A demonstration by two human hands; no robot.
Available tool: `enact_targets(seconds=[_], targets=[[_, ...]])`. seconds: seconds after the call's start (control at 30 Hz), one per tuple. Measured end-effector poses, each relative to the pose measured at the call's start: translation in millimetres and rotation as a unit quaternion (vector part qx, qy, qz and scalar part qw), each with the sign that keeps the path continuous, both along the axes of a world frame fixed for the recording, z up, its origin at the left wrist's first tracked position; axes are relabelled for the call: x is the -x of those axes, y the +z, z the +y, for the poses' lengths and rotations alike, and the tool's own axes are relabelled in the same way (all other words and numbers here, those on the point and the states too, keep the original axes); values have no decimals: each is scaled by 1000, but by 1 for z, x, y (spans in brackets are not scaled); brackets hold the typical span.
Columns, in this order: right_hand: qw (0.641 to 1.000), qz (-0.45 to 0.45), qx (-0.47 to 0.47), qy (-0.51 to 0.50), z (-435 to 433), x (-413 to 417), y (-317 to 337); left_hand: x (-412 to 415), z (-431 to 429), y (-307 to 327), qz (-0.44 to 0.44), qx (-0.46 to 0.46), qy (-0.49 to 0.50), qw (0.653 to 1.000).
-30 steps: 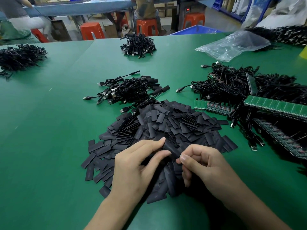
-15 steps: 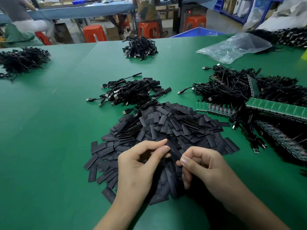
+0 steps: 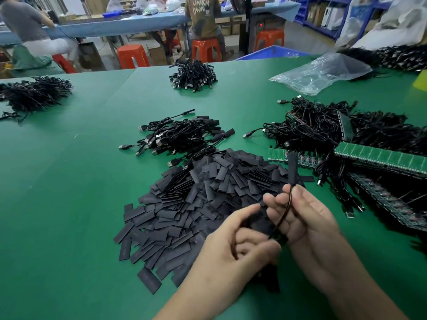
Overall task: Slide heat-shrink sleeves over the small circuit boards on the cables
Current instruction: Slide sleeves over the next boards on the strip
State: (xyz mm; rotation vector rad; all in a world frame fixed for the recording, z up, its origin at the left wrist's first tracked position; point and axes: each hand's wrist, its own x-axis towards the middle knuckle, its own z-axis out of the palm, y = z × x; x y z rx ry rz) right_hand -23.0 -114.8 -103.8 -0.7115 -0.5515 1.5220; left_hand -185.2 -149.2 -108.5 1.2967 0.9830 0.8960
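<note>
I see the right hand (image 3: pixel 308 224) with fingers curled round a black cable (image 3: pixel 283 215). Its sleeved end (image 3: pixel 293 168) stands above the heat-shrink sleeve pile (image 3: pixel 196 199) on the tabletop (image 3: pixel 69 204). The left hand (image 3: pixel 231 250), blurred, has fingers curled on the cable's near part.

Soft overhead light is falling evenly on the green table (image 3: pixel 69 204), casting faint shadows; the left hand (image 3: pixel 233 250) is showing blurred, and the picture's edges are bowing.

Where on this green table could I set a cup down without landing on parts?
Widest bare table lies left of the sleeve pile, below the far-left cable heap. A smaller bare patch sits between the far cable bundle, plastic bag and middle cables. The right is crowded with tangled cables and green board strips.
</note>
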Motion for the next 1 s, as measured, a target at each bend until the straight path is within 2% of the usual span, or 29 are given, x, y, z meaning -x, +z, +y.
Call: enact_targets(seconds=[0.1, 0.23, 0.3, 0.37, 0.47, 0.6, 0.77, 0.87, 0.93, 1.0], targets=[[999, -32, -25, -22, 2, -1, -4, 2, 3, 8, 35, 6, -61, 998], [992, -122, -44, -4, 4, -3, -4, 27, 32, 32, 148, -101, 0, 984], [986, -163, -46, 4, 4, -4, -3, 46, 61, 49, 252, -186, 62, 947], [981, -189, -51, 9, 3, -3, -2, 64, 99, 62, 357, -230, 127, 897], [977, -208, -53, 11, 0, -2, -1, 88, 159, 73, 482, -234, 190, 823], [974, -218, -60, 16, 0, -2, 1, 111, 224, 80, 580, -200, 200, 764], [974, -216, -61, 14, 1, -4, 0, 115, 254, 81, 643, -193, 188, 717], [976, -210, -63, 11, 1, -6, -1, 98, 240, 79, 642, -247, 207, 696], [976, -207, -60, 2, 1, -5, -2, 65, 218, 76, 598, -306, 186, 717], [976, -208, -57, -19, 1, -4, -3, 24, 192, 70, 551, -350, 122, 748]])
